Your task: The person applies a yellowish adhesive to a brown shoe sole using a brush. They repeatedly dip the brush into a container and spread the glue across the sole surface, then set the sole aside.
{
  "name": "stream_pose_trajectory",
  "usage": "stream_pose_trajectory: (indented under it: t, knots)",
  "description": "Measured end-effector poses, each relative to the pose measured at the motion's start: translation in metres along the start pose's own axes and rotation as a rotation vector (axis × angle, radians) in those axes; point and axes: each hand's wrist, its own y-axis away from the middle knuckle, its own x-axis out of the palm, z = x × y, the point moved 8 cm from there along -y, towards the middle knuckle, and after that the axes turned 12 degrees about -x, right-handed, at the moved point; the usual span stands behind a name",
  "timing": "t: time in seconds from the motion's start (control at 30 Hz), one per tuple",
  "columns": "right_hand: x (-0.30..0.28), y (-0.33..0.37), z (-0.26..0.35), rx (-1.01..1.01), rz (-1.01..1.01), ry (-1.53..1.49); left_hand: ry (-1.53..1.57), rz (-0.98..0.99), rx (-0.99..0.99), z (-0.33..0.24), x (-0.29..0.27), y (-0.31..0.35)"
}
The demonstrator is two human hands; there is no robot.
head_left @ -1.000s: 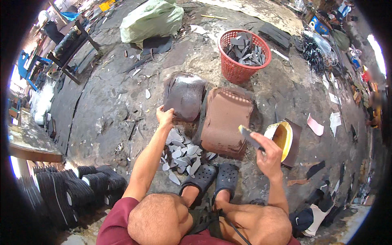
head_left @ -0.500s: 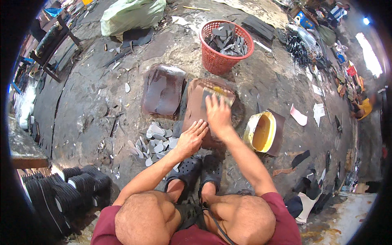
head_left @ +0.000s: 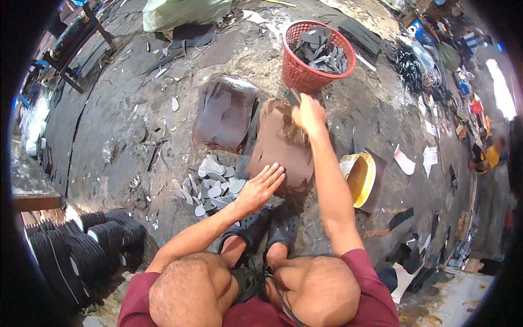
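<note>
A stack of brown sheets (head_left: 278, 147) lies on the ground in front of my feet, with a wet, shiny smear near its far edge. My left hand (head_left: 263, 188) rests flat on the stack's near left part, fingers stretched out. Above the far right edge, my right hand (head_left: 310, 115) is closed round a flat spreader (head_left: 296, 97), seen nearly edge-on; its lower part is partly hidden by the fingers. To the right stands a yellow-rimmed tub (head_left: 362, 179) of amber liquid. Left of the stack lies another pile of dark brown sheets (head_left: 224, 117), glossy on top.
A red mesh basket (head_left: 310, 79) full of grey cut pieces stands just beyond the stack. Loose grey oval pieces (head_left: 210, 188) are heaped near my left forearm. Rows of black soles (head_left: 81, 250) stand at lower left. Scraps litter the ground at right.
My right hand has moved right and slightly away, turning the spreader from flat on the sheet to nearly edge-on. A wet smear now shows there. My left hand stays on the stack.
</note>
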Motion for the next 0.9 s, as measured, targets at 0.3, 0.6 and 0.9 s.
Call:
stream_pose_trajectory:
  t: [0.3, 0.6, 0.9]
  knots:
    - [0.073, 0.088, 0.183, -0.982, 0.734, 0.014, 0.051, 0.031, -0.152, 0.009, 0.018, 0.013]
    - [-0.002, 0.020, 0.026, -0.303, 0.123, 0.089, -0.113, 0.046, -0.014, -0.009, -0.001, -0.020]
    - [0.035, 0.150, 0.121, -0.604, 0.085, 0.014, 0.305, 0.083, 0.208, -0.076, 0.015, 0.048]
